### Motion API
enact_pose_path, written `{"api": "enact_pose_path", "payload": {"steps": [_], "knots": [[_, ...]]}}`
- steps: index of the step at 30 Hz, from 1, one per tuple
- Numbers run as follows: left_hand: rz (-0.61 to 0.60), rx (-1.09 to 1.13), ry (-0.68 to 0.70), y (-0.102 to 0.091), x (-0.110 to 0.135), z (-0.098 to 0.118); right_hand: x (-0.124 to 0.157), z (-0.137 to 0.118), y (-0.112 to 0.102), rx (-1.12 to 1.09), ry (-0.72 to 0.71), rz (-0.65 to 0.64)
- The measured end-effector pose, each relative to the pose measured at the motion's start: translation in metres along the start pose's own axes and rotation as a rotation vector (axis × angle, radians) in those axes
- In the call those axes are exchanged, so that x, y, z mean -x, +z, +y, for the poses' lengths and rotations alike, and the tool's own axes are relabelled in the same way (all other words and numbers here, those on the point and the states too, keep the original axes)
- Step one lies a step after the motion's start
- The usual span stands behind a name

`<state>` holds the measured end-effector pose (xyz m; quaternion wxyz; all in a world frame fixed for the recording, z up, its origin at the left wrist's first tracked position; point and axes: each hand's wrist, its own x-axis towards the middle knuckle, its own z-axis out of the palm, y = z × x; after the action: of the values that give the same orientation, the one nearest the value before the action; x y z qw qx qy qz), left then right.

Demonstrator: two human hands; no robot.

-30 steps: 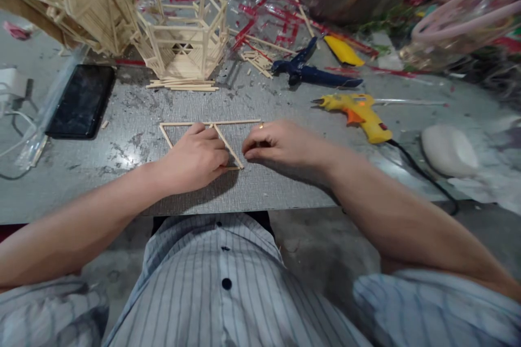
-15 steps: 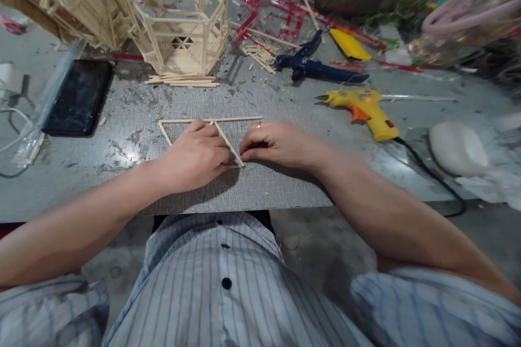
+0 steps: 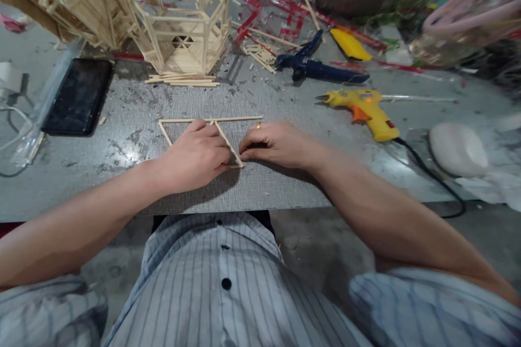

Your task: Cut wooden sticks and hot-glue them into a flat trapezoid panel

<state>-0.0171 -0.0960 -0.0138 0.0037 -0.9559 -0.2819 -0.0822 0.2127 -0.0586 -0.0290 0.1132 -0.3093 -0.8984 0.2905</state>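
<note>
A flat frame of thin wooden sticks (image 3: 228, 142) lies on the grey table near its front edge. Its long top stick runs sideways, and a slanted stick drops from it to the lower right corner. My left hand (image 3: 199, 152) covers the frame's middle, its fingers curled onto the sticks and hiding part of them. At the slanted stick's lower end, my right hand (image 3: 268, 145) has thumb and fingertips pinched together against the stick. A ring is on one finger of that hand.
A yellow glue gun (image 3: 366, 111) with a black cord lies at right, below dark blue cutters (image 3: 313, 68). Behind the hands stands a hexagonal stick structure (image 3: 179, 43) with loose sticks (image 3: 183, 81) before it. A black phone (image 3: 79, 97) lies at left.
Almost nothing differs. My right fingertips have shifted very slightly left against the slanted stick, while my left hand and the frame stay in place.
</note>
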Motion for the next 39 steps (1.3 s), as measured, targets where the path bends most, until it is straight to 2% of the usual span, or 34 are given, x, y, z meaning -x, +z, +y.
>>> {"api": "enact_pose_path", "payload": {"steps": [15, 20, 23, 27, 30, 36, 39], "knots": [[0.003, 0.059, -0.031, 0.000, 0.001, 0.001, 0.000, -0.001, -0.001, 0.004, 0.029, -0.001], [0.012, 0.032, -0.052, -0.007, 0.001, -0.001, 0.004, 0.001, -0.001, -0.059, 0.036, 0.022], [0.084, 0.040, -0.126, -0.018, 0.002, -0.009, 0.009, 0.001, -0.002, -0.096, 0.057, 0.084], [0.194, 0.047, -0.298, -0.033, 0.006, -0.029, 0.014, 0.000, -0.003, -0.033, 0.166, 0.264], [0.183, 0.033, -0.422, -0.034, 0.010, -0.044, 0.014, 0.003, -0.001, 0.100, 0.205, 0.363], [0.209, 0.000, -0.366, -0.023, 0.014, -0.061, 0.008, 0.012, 0.005, 0.295, 0.239, 0.432], [0.198, -0.014, -0.408, -0.020, 0.015, -0.066, 0.007, 0.016, 0.007, 0.313, 0.245, 0.443]]}}
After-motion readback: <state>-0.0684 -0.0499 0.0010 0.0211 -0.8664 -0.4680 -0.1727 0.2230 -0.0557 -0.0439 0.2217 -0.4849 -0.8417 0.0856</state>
